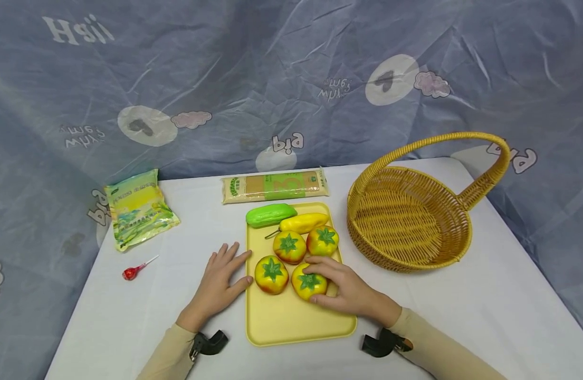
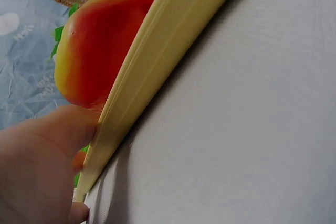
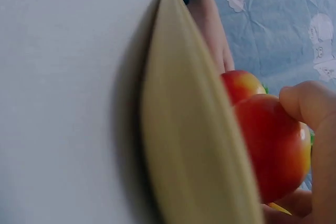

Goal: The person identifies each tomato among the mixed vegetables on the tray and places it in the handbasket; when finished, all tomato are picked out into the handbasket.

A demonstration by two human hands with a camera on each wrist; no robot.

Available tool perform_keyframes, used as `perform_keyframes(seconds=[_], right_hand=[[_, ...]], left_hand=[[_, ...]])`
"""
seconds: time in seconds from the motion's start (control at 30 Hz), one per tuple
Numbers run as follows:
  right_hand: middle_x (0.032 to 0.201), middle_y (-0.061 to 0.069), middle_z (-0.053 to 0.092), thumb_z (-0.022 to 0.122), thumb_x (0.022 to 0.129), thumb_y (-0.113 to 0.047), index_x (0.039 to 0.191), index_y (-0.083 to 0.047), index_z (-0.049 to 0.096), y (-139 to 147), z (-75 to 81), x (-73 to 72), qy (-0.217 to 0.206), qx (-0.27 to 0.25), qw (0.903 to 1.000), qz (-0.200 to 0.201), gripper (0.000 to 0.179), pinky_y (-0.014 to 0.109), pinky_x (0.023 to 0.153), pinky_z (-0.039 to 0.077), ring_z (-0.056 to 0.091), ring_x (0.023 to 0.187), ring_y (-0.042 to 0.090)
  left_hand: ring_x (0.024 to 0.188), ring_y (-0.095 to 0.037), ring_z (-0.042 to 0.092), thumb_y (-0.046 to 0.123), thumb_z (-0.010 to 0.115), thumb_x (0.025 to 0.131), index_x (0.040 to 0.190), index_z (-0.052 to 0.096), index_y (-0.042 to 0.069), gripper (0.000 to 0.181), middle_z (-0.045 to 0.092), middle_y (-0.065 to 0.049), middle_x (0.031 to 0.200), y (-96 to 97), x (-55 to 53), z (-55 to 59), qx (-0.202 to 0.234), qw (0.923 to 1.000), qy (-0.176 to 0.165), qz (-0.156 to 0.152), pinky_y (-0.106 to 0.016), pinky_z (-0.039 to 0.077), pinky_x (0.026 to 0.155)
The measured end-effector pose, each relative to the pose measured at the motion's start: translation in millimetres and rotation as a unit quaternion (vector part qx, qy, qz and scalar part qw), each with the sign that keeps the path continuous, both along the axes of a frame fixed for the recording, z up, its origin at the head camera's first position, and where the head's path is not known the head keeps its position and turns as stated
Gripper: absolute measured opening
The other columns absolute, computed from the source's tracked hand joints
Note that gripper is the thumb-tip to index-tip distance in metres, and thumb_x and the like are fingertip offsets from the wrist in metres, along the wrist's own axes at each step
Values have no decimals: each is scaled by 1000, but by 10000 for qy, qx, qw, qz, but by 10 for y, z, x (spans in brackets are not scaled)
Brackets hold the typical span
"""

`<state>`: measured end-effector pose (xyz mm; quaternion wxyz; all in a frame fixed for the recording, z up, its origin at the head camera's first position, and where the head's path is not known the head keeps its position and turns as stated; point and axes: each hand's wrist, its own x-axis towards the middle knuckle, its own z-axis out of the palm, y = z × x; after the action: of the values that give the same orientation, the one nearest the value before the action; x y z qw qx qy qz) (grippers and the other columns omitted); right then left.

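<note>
My right hand (image 1: 350,290) curves its fingers and thumb round the front right tomato (image 1: 300,287), yellow and red with a green leafy top. This tomato (image 3: 270,148) sits at the rim of the yellow tray (image 1: 300,319) in the right wrist view. To its left is another tomato (image 1: 271,282), and two more lie behind. My left hand (image 1: 217,286) rests with fingers spread at the tray's left edge, its thumb at the rim beside the left tomato (image 2: 97,51). A yellow pepper (image 1: 303,223) and a green cucumber (image 1: 270,215) lie at the tray's far end.
A wicker basket (image 1: 407,264) with a tall handle stands right of the tray. Behind the tray lies a long pack of noodles (image 1: 274,186). At the left are a green-yellow bag (image 1: 140,211) and a red lollipop (image 1: 131,273). Grey-blue cloth (image 1: 253,79) hangs behind the table.
</note>
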<state>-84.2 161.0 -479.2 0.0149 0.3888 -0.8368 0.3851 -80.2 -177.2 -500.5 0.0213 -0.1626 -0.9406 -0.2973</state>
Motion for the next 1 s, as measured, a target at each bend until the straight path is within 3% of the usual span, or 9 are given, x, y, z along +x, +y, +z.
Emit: perform_keyframes(seconds=[0.2, 0.6, 1.0], right_hand=[[146, 11, 58, 82, 82, -20, 130, -19, 63, -30, -21, 58, -262, -39, 9996, -2, 51, 44, 110, 50, 59, 133, 31], [143, 8, 60, 85, 81, -23, 130, -20, 65, -25, -75, 48, -221, -202, 9995, 25, 53, 38, 111, 49, 58, 133, 25], [139, 12, 62, 84, 82, -21, 129, -17, 67, -22, -112, 29, -25, -403, 9991, 153, 50, 36, 111, 49, 61, 128, 29]], left_hand=[[151, -53, 27, 33, 73, 92, 143, 60, 15, 56, 40, -23, 160, 20, 4, -23, 107, 9999, 88, 61, -73, 18, 119], [151, -52, 28, 33, 72, 92, 144, 60, 16, 55, 41, -21, 160, 7, -5, -49, 115, 9998, 102, 105, -71, 18, 120], [151, -52, 29, 33, 73, 91, 142, 61, 16, 55, 42, -21, 160, -2, -16, -47, 135, 9997, 166, 91, -72, 19, 119]])
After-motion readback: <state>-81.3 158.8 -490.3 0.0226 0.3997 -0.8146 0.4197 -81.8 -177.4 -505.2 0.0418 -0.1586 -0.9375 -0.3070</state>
